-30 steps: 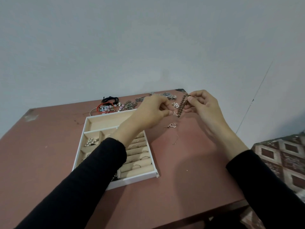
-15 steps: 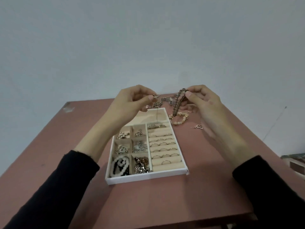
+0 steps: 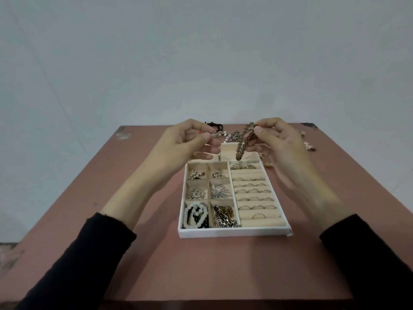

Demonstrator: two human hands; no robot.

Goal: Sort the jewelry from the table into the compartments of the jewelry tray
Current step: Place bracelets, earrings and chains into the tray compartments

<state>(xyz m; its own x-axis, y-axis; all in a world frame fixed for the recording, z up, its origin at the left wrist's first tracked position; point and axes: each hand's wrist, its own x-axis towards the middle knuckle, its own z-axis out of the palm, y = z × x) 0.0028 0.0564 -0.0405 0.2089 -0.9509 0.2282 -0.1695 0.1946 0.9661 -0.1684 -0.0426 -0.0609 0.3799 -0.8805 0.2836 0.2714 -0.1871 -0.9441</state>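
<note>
Nearest the camera, two black sleeves, the left (image 3: 78, 253) and the right (image 3: 368, 253), reach forward over a matte reddish-brown tabletop (image 3: 223, 265). On it, between the forearms, lies the white rectangular jewelry tray with beige lining (image 3: 232, 232). Its left half is split into small square compartments. The nearest pair hold a white beaded bracelet (image 3: 195, 214) and a heap of gold and silver chain (image 3: 224, 217). The right half is a stack of beige ring rolls (image 3: 254, 193) with thin rings tucked between them. Above the tray's far end both hands are raised off the surface. The left hand (image 3: 185, 142) pinches a small silvery piece (image 3: 214, 134) between thumb and forefinger, its kind too small to tell. The right hand (image 3: 277, 142) pinches a dark brown beaded bracelet (image 3: 242, 144), which hangs down over the tray's wide far compartment without touching it. Behind the hands, unsorted jewelry (image 3: 232, 135) lies along the table's far edge beside a black cord (image 3: 215, 125). A few pearl pieces (image 3: 309, 146) lie further right. A pale scuff (image 3: 122, 134) marks the far left corner. A plain pale grey wall (image 3: 201, 63) fills the whole upper view.
</note>
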